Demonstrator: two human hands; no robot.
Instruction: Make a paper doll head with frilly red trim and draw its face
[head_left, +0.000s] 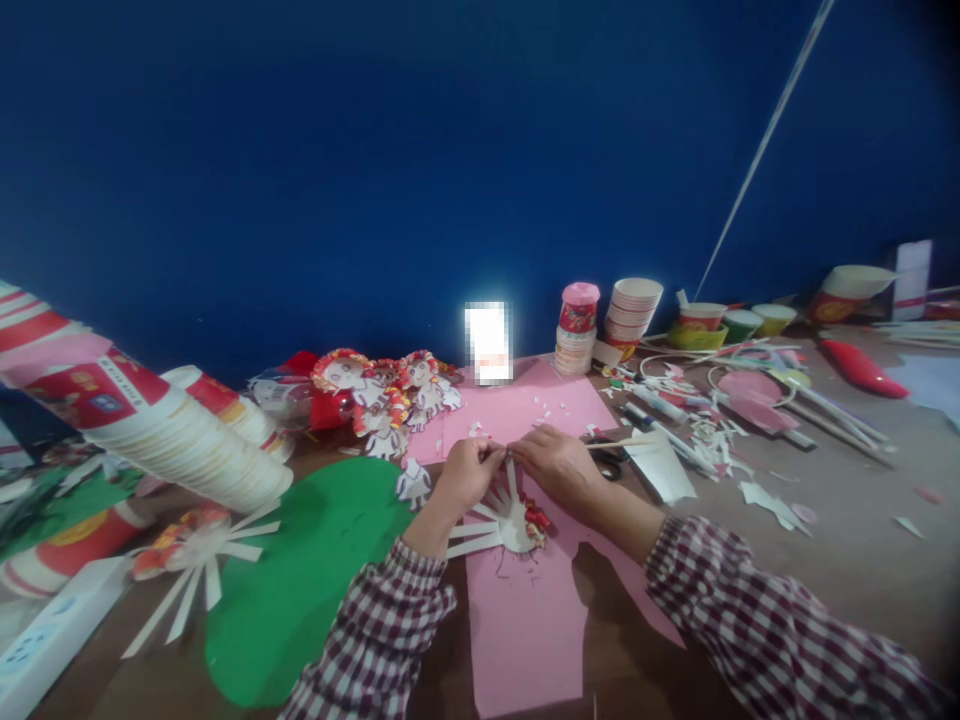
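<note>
Nearest me: checked sleeves (pixel 375 625), maroon and white, soft cloth bunched at the cuffs. Beyond, a dark blue wall (pixel 375 180), then a brown table (pixel 825 570), crowded on both flanks. Pink sheet (pixel 525 630) under the work: a forearm leaning on it could drag it askew, I'd judge; flat, matte, straight-edged. Green sheet (pixel 300 575) at left, smooth, round-cornered. Cup stack (pixel 187 430) slants beside it; a knock from the left elbow might send it rolling. Tapered paper, ribbed with nested rims. Left hand (pixel 466 478) and right hand (pixel 559 468) meet over the pink sheet, fingertips drawn together, both apparently pinching the far end of one upright strip (pixel 512 482); the exact hold is partly hidden by the fingers. That strip belongs to the cut paper cup (pixel 514 530), lying on the pink sheet just below the hands: pale round middle, stiff white strips fanned out, red-and-yellow crumpled bits at its right. Uneven tugging could crease or tear a strip at its root. Smallest: paper scraps (pixel 712 445), jagged, white, scattered at right.
</note>
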